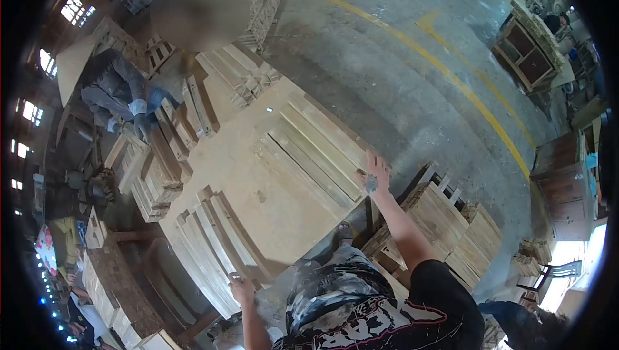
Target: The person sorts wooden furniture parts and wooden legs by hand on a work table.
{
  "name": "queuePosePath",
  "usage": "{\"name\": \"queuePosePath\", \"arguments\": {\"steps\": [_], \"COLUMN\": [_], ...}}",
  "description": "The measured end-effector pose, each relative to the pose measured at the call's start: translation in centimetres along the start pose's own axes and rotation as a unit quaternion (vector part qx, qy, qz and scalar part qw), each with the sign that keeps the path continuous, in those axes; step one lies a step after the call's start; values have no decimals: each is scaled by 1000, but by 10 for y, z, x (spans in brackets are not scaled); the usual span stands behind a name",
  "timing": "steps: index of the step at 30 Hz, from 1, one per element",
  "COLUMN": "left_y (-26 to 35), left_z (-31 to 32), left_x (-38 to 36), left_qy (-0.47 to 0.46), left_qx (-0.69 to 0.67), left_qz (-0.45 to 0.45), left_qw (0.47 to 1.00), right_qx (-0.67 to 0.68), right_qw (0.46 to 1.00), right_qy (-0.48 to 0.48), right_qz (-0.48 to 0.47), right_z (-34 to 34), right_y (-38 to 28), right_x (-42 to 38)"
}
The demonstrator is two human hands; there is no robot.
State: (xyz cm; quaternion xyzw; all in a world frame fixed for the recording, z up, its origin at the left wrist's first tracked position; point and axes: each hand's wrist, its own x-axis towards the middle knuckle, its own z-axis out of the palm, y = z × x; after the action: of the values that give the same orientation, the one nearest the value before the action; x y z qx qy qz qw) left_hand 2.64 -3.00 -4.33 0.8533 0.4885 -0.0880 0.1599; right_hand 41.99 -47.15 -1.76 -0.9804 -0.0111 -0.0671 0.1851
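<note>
My left hand (242, 289) is at the near end of a group of pale wooden slats (209, 247) on the left side of the worktable, its fingers curled at the end of one slat. My right hand (375, 177) rests at the near right corner of the table, fingers spread, touching the ends of several long flat wooden boards (316, 147). These boards lie side by side along the table's right edge. Bare plywood (261, 198) shows between the two groups.
Across the table, a gloved person (119, 92) in a conical hat handles wooden pieces (145, 169). More wood strips (238, 73) lie at the far end. Stacked panels (432, 221) stand on a pallet to my right. A wooden frame (161, 279) is at left; a yellow line (445, 79) crosses the floor.
</note>
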Motion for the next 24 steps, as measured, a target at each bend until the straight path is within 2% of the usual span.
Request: {"name": "queuePosePath", "arguments": {"steps": [3,6,9,12,15,18,21,23,24], "left_y": [-15,-19,-13,-2,-9,-6,29,17,17], "left_z": [5,10,19,17,18,16,-6,3,3], "left_x": [-5,-26,-49,-65,-66,-66,-73,-75,-76], "left_qy": [38,28,50,49,49,37,0,21,31], "left_qx": [22,26,51,64,58,32,46,8,16], "left_qz": [34,-17,-51,-45,-46,-78,-95,-63,-63], "left_qw": [998,999,996,996,996,996,994,998,997], "right_qx": [47,119,121,74,85,101,60,123,83], "right_qw": [996,990,988,993,990,993,993,987,992], "right_qy": [-59,-52,-73,-77,-114,-47,49,62,55], "right_qz": [-45,-46,-56,-42,-12,-33,-84,-84,-76], "right_z": [2,3,6,27,41,28,19,28,29], "right_y": [9,-7,-30,-51,-57,-51,-33,-14,-15], "right_x": [16,-11,-50,-77,-88,-85,-66,-56,-52]}}
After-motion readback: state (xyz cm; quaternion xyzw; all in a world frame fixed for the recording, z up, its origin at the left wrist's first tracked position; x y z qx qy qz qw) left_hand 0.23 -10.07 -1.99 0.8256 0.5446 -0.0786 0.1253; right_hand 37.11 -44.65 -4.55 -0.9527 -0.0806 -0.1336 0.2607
